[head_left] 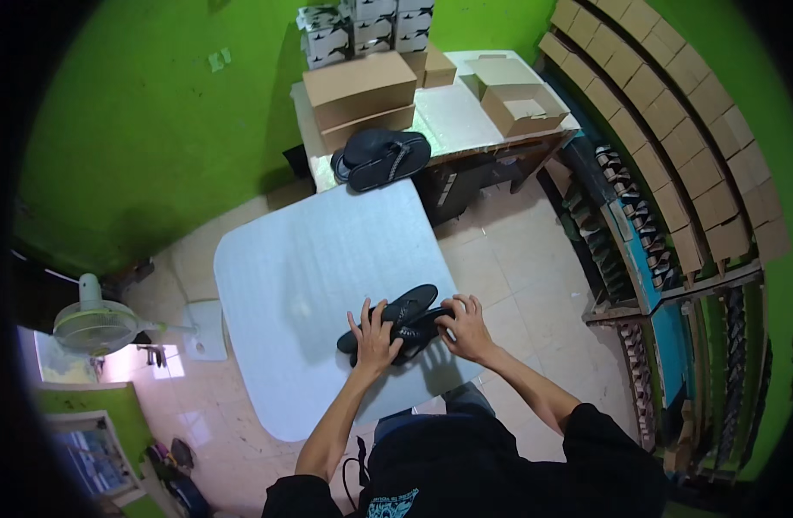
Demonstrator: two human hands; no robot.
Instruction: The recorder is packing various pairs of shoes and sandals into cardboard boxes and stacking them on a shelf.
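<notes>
A pair of black sandals lies together near the front edge of the white table (293,285). One black sandal (414,300) points away to the upper right, its sole and straps in view. My left hand (377,339) spans its near end, fingers spread over it and the thumb on the near side. Fingers curled, my right hand (467,331) grips the other black sandal (421,328) at its right end. That second sandal overlaps the first and is partly hidden by my hands.
More black sandals (390,161) sit at the table's far edge. Behind, a desk (448,116) bears brown boxes (362,89), an open box (524,108) and stacked patterned boxes (371,30). Shelves of boxes and footwear (673,155) line the right; a fan (94,324) stands left.
</notes>
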